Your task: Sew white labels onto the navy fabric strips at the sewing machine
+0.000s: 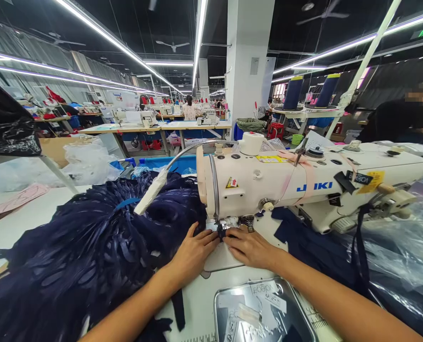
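Note:
A small piece of navy fabric (221,232) lies under the presser foot area of a white sewing machine (243,180). My left hand (197,249) presses the fabric from the left with its fingertips, its thumb sticking out. From the right, the bent fingers of my right hand (252,247) hold the same piece down, close below the needle area. The fingertips of both hands nearly meet, and most of the fabric is hidden under them. A large bundle of navy strips (100,242), tied with a blue band (127,203), spreads out beside my left arm.
A metal tray (220,308) with labels sits between my forearms. Right of the machine lie navy cloth (304,242) and clear plastic (407,232). A white-wrapped flexible tube (150,192) hangs over the bundle. Thread cones (293,92) stand behind; a person (396,116) sits at far right.

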The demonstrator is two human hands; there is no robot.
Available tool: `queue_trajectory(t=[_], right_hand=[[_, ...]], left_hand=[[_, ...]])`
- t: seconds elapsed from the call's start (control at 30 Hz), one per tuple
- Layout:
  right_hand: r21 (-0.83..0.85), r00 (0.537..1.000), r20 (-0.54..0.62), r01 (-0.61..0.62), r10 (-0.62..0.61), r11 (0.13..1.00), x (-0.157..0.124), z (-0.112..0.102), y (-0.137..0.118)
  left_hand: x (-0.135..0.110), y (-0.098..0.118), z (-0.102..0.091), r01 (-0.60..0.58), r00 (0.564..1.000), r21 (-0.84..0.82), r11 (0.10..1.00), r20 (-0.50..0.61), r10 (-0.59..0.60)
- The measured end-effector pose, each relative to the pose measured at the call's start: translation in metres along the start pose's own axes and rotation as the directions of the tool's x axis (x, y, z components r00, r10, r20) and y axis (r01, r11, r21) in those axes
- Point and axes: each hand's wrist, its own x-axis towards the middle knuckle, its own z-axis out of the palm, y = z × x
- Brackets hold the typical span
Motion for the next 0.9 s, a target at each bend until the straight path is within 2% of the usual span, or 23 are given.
queue_trajectory(t=[0.37, 0.57, 0.73, 0.9], right_hand=[[-0.043, 0.995, 0.053, -0.079, 0.082, 0.996, 0.000, 0.006, 0.003], [-0.008, 0.980, 0.080, -0.182, 0.182, 0.983, 0.000, 0.008, 0.006], [-0.102, 0.951, 0.065, -0.295, 0.302, 0.950, 0.003, 0.014, 0.007], [-0.246, 0.934, 0.152, -0.280, 0.323, 0.928, 0.011, 0.002, -0.005]], left_hand=[[0.009, -0.007, -0.006, 0.018, 0.996, 0.022, 1.000, 0.092, -0.020], [0.015, -0.010, -0.007, 0.001, 1.000, 0.071, 0.998, -0.027, 0.001], [0.015, 0.008, -0.015, 0.143, 0.987, 0.298, 0.944, -0.109, -0.115], [0.015, 0.020, -0.015, 0.282, 0.959, 0.383, 0.879, -0.134, -0.250]])
